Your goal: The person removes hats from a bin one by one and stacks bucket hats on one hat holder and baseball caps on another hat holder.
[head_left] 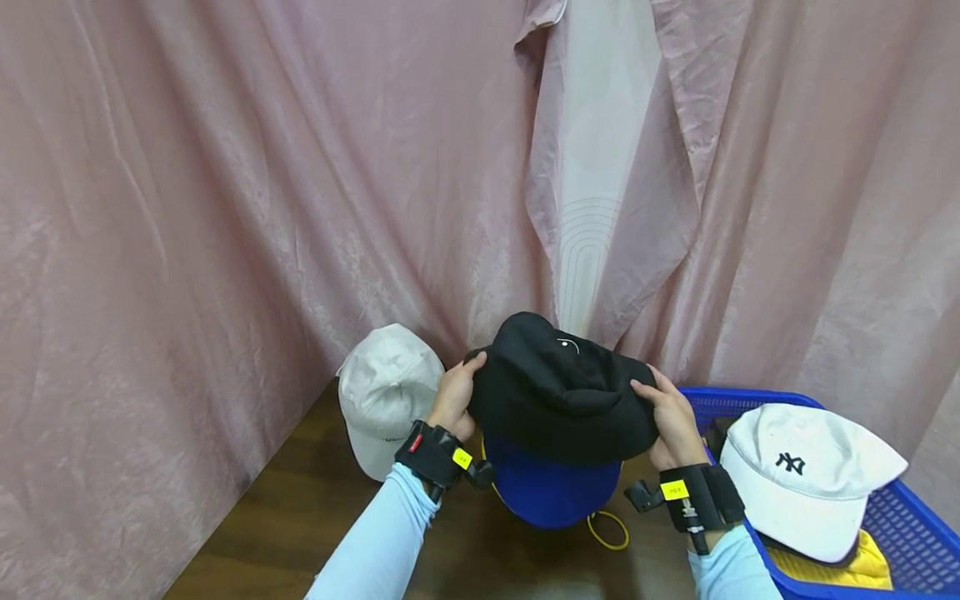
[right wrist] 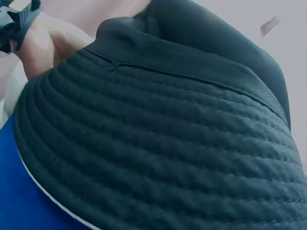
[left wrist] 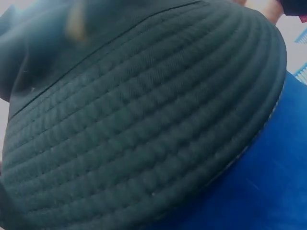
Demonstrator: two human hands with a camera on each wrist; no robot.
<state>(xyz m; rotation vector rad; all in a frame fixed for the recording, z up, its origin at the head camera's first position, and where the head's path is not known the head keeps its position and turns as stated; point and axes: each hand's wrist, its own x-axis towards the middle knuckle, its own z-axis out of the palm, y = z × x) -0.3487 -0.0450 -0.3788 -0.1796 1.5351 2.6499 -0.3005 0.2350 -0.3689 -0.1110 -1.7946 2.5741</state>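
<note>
Black fabric cap (head_left: 562, 392) with a stitched, ribbed brim was held above the dark wooden desk (head_left: 300, 508), directly over a blue cap (head_left: 551, 492) lying on that desk. The left hand (head_left: 453, 398) gripped the cap's left side, fingers curled over the crown edge. The right hand (head_left: 671, 412) gripped the right side likewise, thumb on top. Both hands were clamped on the cap, set apart at its two sides. The left wrist view showed the black brim (left wrist: 144, 134) close up, with blue fabric (left wrist: 268, 191) beneath it. The right wrist view showed the same brim (right wrist: 163, 158) and part of the opposite hand (right wrist: 53, 48). A yellow loop (head_left: 609, 530) lay on the desk just beside the blue cap. A white cap (head_left: 386, 396) rested on the desk near the left hand. A blue plastic basket (head_left: 892, 517) stood near the right hand, holding a white cap with a dark logo (head_left: 806, 479) above a yellow item (head_left: 862, 567). Pink curtain (head_left: 225, 208) hung behind.
</note>
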